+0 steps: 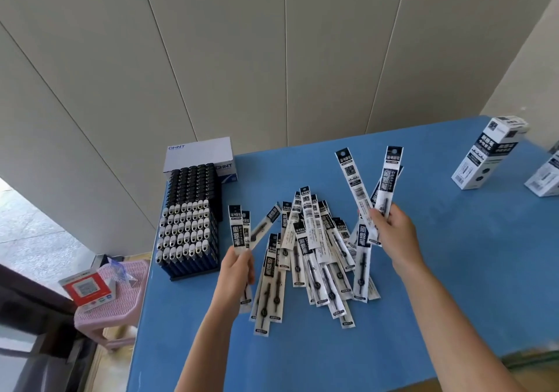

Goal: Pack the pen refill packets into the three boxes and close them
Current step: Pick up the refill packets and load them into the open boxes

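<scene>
A heap of several black-and-white pen refill packets (314, 258) lies in the middle of the blue table (453, 270). My left hand (237, 273) grips a couple of packets (239, 228) upright at the heap's left side. My right hand (393, 234) holds a small fan of packets (375, 186) raised above the heap's right side. Two white-and-black boxes stand at the far right: one upright box (488, 154) and a second box (544, 178) cut off by the frame edge. A third box is not in view.
A black rack of dark and white-capped pens (189, 222) stands at the table's left edge, with a white CHNT carton (198, 155) behind it. A pink stool (115, 295) holding a red-and-white packet sits left of the table. A panelled wall runs behind.
</scene>
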A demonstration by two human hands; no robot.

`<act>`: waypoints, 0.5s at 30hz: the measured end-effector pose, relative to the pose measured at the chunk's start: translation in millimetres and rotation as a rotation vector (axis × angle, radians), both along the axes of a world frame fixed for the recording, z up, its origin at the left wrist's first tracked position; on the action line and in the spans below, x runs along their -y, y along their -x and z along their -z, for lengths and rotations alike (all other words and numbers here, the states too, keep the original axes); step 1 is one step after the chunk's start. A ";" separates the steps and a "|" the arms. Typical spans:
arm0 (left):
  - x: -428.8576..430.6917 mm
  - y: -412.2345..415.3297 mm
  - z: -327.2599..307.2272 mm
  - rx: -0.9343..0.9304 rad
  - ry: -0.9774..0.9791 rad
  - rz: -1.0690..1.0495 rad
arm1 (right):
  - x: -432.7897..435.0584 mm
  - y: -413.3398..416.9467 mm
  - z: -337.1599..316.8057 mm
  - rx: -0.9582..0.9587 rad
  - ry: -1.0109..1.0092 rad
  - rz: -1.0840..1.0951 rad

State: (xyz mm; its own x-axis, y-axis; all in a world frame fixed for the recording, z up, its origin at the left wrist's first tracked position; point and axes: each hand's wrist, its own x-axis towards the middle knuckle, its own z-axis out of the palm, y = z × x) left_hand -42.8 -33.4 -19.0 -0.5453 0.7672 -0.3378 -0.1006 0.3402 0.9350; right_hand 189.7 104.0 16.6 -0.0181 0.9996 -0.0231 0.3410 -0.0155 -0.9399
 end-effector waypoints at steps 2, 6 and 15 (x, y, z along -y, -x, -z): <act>0.2 -1.9 0.0 -0.006 0.002 0.022 | -3.5 -3.8 4.1 0.035 0.018 0.018; 1.5 -9.8 -4.2 -0.127 0.105 0.148 | -11.6 -18.7 12.5 0.179 0.087 0.022; 7.2 -32.3 -15.2 -0.717 0.340 0.134 | -28.9 -46.1 25.3 0.392 0.094 -0.028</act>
State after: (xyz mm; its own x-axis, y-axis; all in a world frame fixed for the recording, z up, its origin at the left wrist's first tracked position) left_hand -10.5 -40.6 -3.8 -0.6284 0.7597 -0.1673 0.5466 0.5842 0.5999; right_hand 235.8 132.8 -8.7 -0.0165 0.9920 -0.1248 0.6750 -0.0810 -0.7333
